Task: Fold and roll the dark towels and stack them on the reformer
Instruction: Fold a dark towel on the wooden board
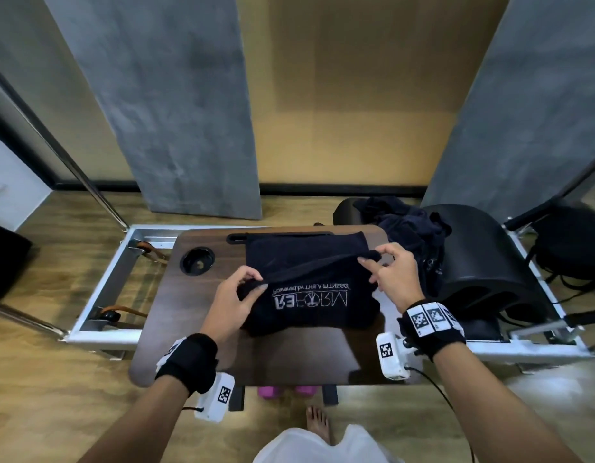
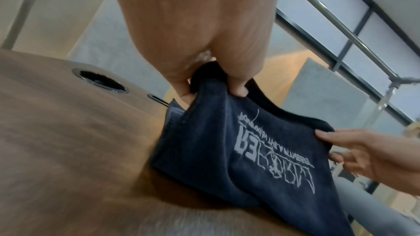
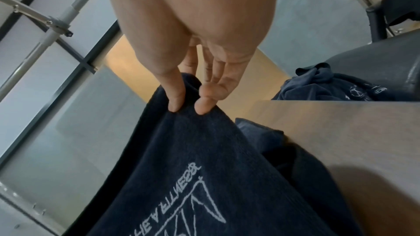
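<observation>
A dark navy towel (image 1: 309, 305) (image 2: 261, 152) (image 3: 204, 177) with a pale printed logo lies on the brown wooden table (image 1: 195, 349). Its near part is lifted above the flat far part. My left hand (image 1: 252, 285) (image 2: 216, 89) pinches the raised edge at its left corner. My right hand (image 1: 373, 259) (image 3: 186, 109) pinches the same edge at its right corner, thumb against fingertips. A heap of more dark towels (image 1: 409, 228) (image 3: 336, 85) sits to the right, on the reformer (image 1: 510, 282).
The table has a round cup hole (image 1: 197, 260) (image 2: 100, 80) at its far left and a slot (image 1: 237, 238) along the far edge. The reformer's white metal frame (image 1: 98, 295) runs under the table. Black padded blocks (image 1: 483, 255) stand on the right. Pink dumbbells (image 1: 286, 391) lie on the floor.
</observation>
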Demonstrator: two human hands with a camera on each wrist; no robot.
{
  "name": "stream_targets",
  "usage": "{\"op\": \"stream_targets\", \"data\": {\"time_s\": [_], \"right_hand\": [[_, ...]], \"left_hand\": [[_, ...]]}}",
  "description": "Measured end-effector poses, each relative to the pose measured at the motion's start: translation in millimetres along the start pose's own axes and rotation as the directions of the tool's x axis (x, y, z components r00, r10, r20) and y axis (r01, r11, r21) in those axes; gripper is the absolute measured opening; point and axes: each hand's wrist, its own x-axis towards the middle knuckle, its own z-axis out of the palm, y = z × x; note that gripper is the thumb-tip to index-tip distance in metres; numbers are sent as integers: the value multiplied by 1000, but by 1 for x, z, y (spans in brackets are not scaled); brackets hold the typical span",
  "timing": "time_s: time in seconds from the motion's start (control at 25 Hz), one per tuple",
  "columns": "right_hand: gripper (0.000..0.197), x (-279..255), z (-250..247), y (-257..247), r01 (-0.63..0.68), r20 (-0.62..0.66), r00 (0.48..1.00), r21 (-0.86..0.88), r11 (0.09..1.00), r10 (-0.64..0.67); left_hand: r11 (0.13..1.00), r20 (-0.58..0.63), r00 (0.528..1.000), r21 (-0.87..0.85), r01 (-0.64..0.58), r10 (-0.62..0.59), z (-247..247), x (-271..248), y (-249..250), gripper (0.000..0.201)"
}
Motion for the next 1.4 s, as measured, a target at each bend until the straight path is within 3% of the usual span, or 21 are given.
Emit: {"op": "stream_targets", "data": {"time_s": [0.12, 0.24, 0.36, 0.6, 0.8, 0.92, 1.08, 1.24, 1.4], "right_hand": [[30, 32, 0, -5, -25, 10, 1000, 14, 1000, 25], [28, 69, 2, -4, -31, -4, 1000, -44, 999, 31], [16, 104, 9, 4, -92, 1, 996, -148, 985, 93], [20, 152, 31, 27, -192, -3, 979, -373, 908, 205], [31, 157, 38, 38, -109, 22, 988, -589, 801, 150], [21, 153, 38, 37, -35, 28, 997, -665, 746, 72], [23, 148, 34, 34, -54, 43, 994, -587, 808, 97], [13, 136, 23, 24, -106, 76, 988, -326, 939, 138], [6, 114, -1, -3, -35, 141, 988, -174, 984, 60]], "left_hand": [[1000, -183, 983, 8, 2, 0, -1, 37, 0, 1], [998, -296, 954, 11, 56, -50, 3, 79, -6, 5], [988, -308, 944, 53, 142, -119, 10, 118, -17, 7], [889, -330, 862, 119, 443, -385, 24, 166, -58, 10], [858, -369, 846, 194, 476, -385, 32, 166, -68, 20], [873, -382, 865, 230, 430, -326, 34, 161, -69, 9], [896, -400, 857, 161, 415, -325, 33, 157, -65, 15], [923, -371, 852, -40, 384, -370, 22, 152, -48, 15], [962, -415, 870, -63, 265, -267, -10, 142, -25, 20]]}}
